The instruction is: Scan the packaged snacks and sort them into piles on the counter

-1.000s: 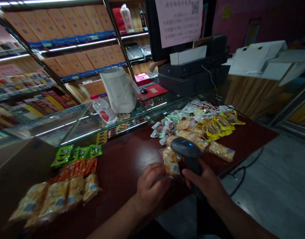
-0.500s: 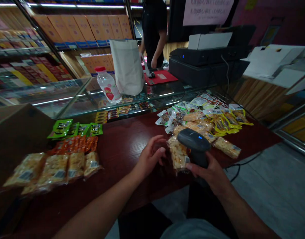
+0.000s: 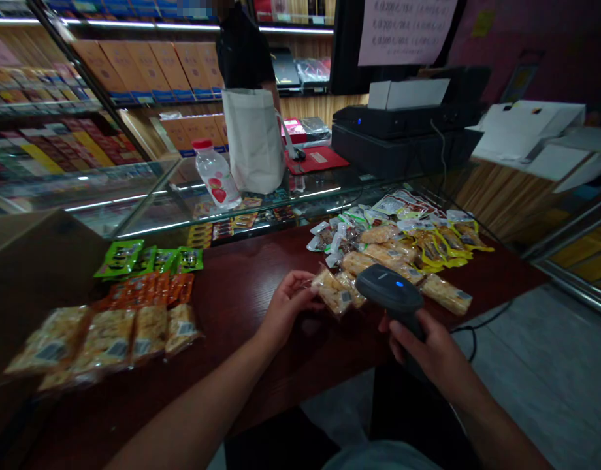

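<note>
While our right hand [image 3: 428, 344] grasps the handle of a dark scanner [image 3: 389, 288], our left hand [image 3: 287, 305] has its fingers pinching the edge of a clear-wrapped snack pack [image 3: 332, 295]. We see that pack just left of the scanner's head, its barcode facing us; whether it touches the counter [image 3: 236, 294] we cannot tell. Beyond it lie yellow-edged packets [image 3: 440, 245]. Well to our left, green packets [image 3: 119, 258] lie behind orange packets [image 3: 151, 290], near a cardboard box [image 3: 46, 258].

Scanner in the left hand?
No, the right hand grips the scanner by its handle; the left hand has its fingers at a wrapped snack.
</note>
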A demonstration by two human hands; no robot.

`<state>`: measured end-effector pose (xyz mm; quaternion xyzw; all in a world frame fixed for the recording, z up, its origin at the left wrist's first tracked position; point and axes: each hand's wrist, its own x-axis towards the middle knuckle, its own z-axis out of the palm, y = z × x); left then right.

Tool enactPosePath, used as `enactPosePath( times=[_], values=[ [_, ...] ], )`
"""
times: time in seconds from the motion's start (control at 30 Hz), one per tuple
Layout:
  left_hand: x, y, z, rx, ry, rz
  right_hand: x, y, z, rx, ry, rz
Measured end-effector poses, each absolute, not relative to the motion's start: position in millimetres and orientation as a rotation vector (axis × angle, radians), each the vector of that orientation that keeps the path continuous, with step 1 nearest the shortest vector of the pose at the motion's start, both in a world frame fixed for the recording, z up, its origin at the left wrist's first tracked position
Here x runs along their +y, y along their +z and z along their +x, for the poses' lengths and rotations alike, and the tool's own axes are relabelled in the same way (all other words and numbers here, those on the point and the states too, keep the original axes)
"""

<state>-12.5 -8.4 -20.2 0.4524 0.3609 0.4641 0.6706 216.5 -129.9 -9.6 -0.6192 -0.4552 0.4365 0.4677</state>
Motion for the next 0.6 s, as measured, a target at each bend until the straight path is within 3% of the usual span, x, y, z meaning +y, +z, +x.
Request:
enactPosePath(
  times=[0.6],
  values=[
    [-3.3,-24.6,-13.3,0.87,1.174,1.019,-155.4,-13.0,214.5,-1.324,1.047,-1.41]
  ],
)
